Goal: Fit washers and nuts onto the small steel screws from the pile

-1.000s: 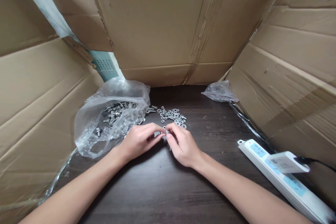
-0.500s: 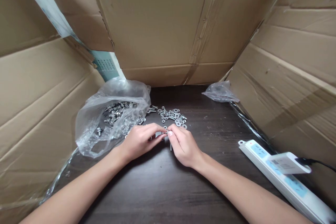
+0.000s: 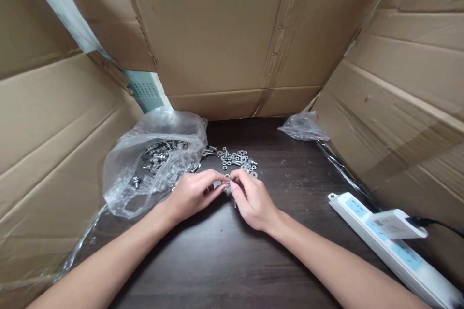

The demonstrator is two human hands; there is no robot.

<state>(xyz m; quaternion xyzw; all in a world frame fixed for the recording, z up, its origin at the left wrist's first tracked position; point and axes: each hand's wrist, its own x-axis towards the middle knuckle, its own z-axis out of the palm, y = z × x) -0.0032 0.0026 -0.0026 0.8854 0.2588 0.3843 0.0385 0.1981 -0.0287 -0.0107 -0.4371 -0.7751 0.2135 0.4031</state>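
Note:
My left hand and my right hand meet over the table, thumbs and forefingers pinched around a small metal bolt. The left fingertips grip its left end; the right ones close around its other end, where a washer or nut seems to sit, too small to tell. A thin metal shaft sticks out below my right thumb. Just beyond the fingers lies a loose pile of nuts, washers and bolts. Some small metal parts near my left fingers are partly hidden by the hand.
To the left, an opened clear plastic bag holds many bolts with washers. A smaller clear bag lies at the back right. A white power strip with a plugged-in charger runs along the right. Cardboard walls surround the dark tabletop.
My right forefinger has shifted slightly on the bolt, showing more of its metal between the fingertips. Both hands otherwise stay in place, and the pile and bags have not moved.

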